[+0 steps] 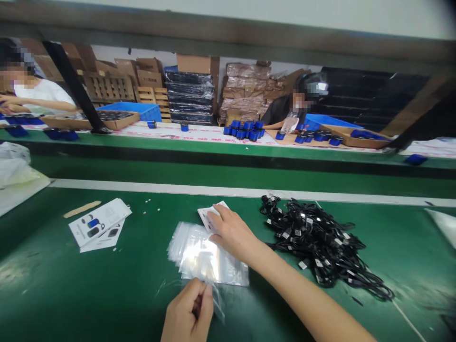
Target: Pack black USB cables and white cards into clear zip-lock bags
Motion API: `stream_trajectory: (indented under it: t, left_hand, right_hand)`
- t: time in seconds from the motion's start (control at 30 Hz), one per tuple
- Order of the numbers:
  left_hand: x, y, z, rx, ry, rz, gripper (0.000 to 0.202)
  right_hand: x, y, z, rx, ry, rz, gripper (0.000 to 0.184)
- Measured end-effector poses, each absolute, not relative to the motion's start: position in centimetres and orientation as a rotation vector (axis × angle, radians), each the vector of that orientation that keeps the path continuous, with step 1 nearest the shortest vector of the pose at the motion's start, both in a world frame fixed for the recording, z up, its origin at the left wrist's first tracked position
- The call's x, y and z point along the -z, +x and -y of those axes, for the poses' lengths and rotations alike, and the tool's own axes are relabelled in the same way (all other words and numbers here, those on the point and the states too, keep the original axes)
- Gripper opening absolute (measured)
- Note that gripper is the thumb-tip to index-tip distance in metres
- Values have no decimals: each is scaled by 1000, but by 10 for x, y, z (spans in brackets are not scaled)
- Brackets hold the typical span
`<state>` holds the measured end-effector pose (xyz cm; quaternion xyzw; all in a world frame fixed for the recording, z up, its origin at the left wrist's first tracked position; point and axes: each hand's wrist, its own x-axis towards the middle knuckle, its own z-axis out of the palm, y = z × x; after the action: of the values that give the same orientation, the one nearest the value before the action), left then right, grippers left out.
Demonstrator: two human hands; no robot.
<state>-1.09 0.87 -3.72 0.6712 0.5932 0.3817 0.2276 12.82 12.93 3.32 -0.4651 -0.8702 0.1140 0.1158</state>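
Observation:
My left hand pinches the edge of a clear plastic bag between thumb and fingers, near the front of the green table. Just beyond it lies a fanned stack of clear zip bags, shiny with reflected light. My right hand reaches across from the right, its fingers stretched out over a small stack of white printed leaflets and touching it. The hand covers part of these leaflets. To the right of my right forearm sits a tangled heap of black cables with pale metal plugs.
More printed leaflets and a flat wooden stick lie at left. White plastic wrapping rests at the far left edge. Behind, a raised shelf carries blue cylindrical items and trays. Two people sit beyond it.

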Motion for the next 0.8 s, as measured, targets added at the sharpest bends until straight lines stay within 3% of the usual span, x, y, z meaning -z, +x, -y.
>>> stream_trajectory:
  t: [0.17, 0.33, 0.47, 0.6, 0.67, 0.8]
  left_hand:
    - [44, -9, -6, -1101, 1747, -1634, 36]
    - [47, -8, -6, -1101, 1644, -1621, 36]
    - [34, -5, -7, -1056, 1276, -1567, 42]
    - [22, -10, -10, -1168, 878, -1561, 41]
    - [24, -15, -10, -1195, 787, -1721, 41]
    - [40, -23, -3, -1157, 824, -1934, 36]
  right_hand:
    - [-22, 125, -150, -409, -1346, 2616, 20]
    - [-29, 136, -153, -516, -1345, 2448, 22]
    - [-49, 149, -121, -548, -1325, 2168, 49]
    - [-48, 166, -61, -773, -968, 2057, 18]
    - [-31, 172, -36, -880, -718, 2147, 16]
    - [5, 166, -12, -855, -954, 1977, 17]
